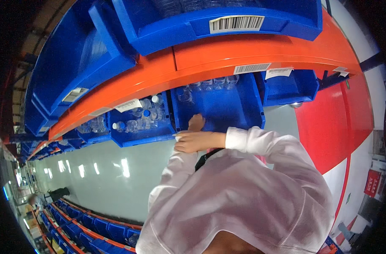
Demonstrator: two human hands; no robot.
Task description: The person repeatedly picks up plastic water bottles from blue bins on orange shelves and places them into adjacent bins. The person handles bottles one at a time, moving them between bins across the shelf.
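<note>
My left hand [196,122] is held up in front of a wide blue bin, its fingers curled in and nothing showing in them. Across my left wrist lies my right hand [196,141], its fingers wrapped over the cuff of the white left sleeve [178,163]. Behind the hands, the wide blue bin [226,108] has several clear plastic bottles [207,84] at its back. To its left, another blue bin [144,137] holds bottles with white and blue caps [147,113].
An orange shelf beam [210,55] with barcode labels runs above these bins, and larger blue bins [286,23] sit over it. A smaller blue bin [290,91] hangs at the right. Behind me, past a grey floor [104,169], stands another bin rack [91,224].
</note>
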